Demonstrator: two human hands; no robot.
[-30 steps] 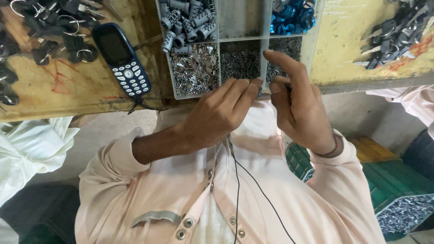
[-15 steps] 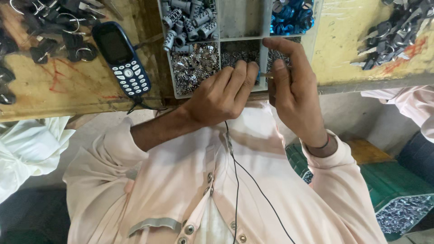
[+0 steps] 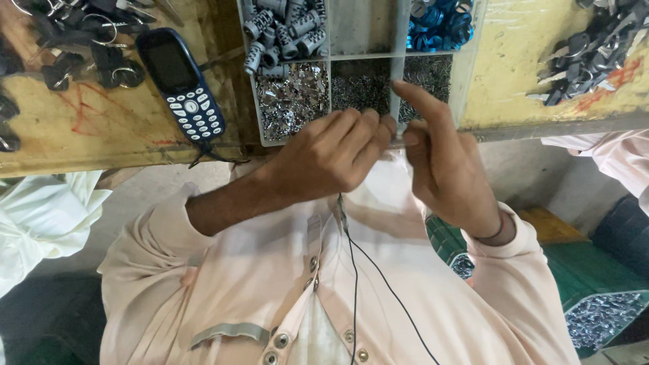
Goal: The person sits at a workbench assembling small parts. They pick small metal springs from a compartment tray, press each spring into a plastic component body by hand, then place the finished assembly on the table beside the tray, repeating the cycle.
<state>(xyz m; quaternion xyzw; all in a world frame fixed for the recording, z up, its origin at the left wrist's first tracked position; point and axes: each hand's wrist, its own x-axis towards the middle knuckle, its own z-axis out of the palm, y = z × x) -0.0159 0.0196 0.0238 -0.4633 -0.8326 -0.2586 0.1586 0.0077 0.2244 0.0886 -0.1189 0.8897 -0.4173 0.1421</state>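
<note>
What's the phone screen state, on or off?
Off, as far as it shows: the phone lies face up on the wooden bench, screen dark, nothing lit.

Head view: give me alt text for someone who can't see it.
Both hands, left hand and right hand, meet fingertip to fingertip over a divided parts tray holding small metal pieces. A dark blue phone lies on the wooden bench beside it.
</note>
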